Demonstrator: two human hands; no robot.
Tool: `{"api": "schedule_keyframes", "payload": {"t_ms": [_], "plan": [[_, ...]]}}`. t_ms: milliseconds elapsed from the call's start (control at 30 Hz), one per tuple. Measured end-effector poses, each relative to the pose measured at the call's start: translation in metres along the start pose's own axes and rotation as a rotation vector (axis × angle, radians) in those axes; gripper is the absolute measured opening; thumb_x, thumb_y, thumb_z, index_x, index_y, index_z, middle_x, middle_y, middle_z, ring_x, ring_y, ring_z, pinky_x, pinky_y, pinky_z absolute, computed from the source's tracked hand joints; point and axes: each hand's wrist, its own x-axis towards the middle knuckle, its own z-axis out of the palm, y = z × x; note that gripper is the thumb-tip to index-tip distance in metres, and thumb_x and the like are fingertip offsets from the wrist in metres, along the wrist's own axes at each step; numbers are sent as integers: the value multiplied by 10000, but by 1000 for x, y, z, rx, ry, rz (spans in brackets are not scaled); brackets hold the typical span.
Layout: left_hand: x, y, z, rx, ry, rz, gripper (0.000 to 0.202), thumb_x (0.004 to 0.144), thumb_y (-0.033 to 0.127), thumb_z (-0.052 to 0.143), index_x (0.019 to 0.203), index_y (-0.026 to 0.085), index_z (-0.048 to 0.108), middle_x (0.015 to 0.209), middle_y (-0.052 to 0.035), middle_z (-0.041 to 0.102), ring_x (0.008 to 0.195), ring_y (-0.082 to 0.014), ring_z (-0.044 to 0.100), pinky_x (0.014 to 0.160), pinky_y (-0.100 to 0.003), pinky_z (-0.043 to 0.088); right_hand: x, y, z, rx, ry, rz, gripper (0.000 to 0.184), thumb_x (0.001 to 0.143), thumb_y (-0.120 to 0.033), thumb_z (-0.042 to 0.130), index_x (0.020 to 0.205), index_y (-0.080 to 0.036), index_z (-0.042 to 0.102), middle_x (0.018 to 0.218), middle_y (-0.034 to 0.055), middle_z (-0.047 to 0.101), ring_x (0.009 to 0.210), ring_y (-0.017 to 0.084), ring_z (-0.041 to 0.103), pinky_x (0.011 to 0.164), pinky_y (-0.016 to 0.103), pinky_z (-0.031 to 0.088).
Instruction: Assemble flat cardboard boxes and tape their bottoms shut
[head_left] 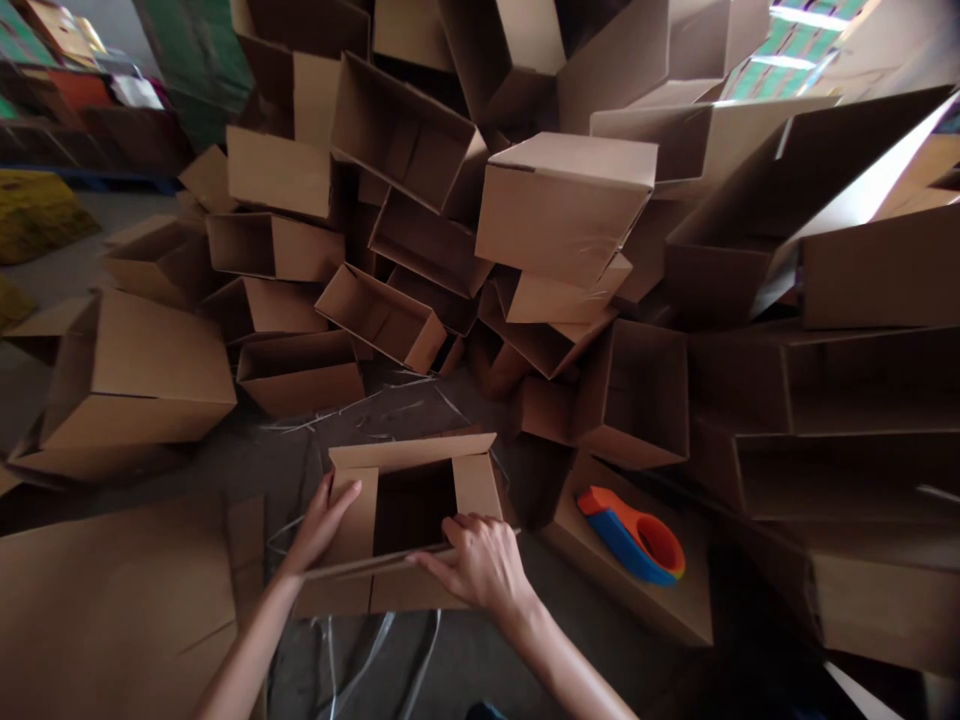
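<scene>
The open brown cardboard box [412, 452] looks light, stiff, probably crushable; grip flap edges. Left hand [322, 525] lies spread against its nine-o'clock flap; right hand [484, 565] pinches the six-o'clock flap.

Held box [405, 592] by near edge in right hand [480, 565], left hand [319, 525] against left side; tape dispenser [634, 535] on cardboard [675, 610] just right, pile of boxes [562, 210] behind.
</scene>
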Motion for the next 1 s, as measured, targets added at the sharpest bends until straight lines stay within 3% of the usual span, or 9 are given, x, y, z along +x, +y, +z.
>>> {"api": "schedule_keyframes", "payload": {"t_ms": [433,767,1000], "plan": [[4,-6,0,-42,0,-30,794,594,560,793,1241,170,545,1279,-159,652,1207,-342,600,979,-417,494,11,3,-11,-21,-9,-2,770,844,-816,316,733,-180,736,754,146,748,747,266,725,584,265,386],[-2,1,2,-45,15,-26,695,584,510,801,1157,192,568,1265,-145,664,1206,-333,604,981,-389,502,21,4,-16,-36,-37,17,814,815,-847,295,749,-187,768,744,162,744,759,285,721,618,282,430],[1,-3,-3,-28,7,-72,737,555,543,818,1149,182,573,1164,-161,706,1100,-347,665,910,-430,540,28,9,-17,-2,-46,-20,761,827,-836,299,820,-232,762,774,111,757,768,248,719,639,263,439]]}}
